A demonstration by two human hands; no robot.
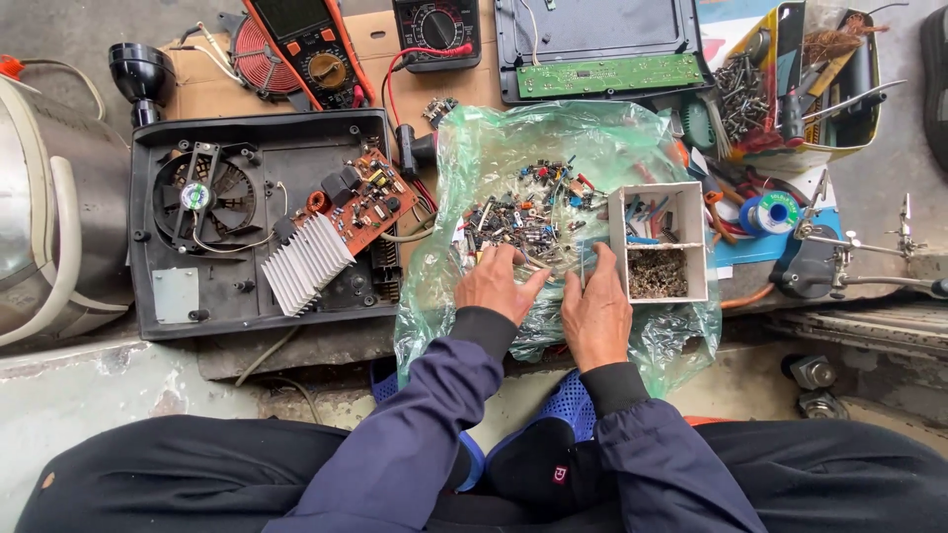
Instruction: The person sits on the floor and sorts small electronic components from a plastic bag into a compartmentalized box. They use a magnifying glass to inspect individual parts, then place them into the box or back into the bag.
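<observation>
While both my hands rest on the green plastic bag [632, 128], my left hand [497, 283] lies fingers-down and loosely spread on the pile of small electronic components [523, 212], closed on nothing that I can see. My right hand [596, 314] pinches upward; whether it clamps a part I cannot tell. Just right of it: a white divided box [619, 222], touching my fingertips. Left of my grip: an opened appliance base [158, 296] with fan [202, 197] and finned heat sink [308, 262]. Beyond the pile: a green circuit board [607, 75] and two multimeters [308, 44]. Best practice, I judge: spread parts thin, lift one at a time.
</observation>
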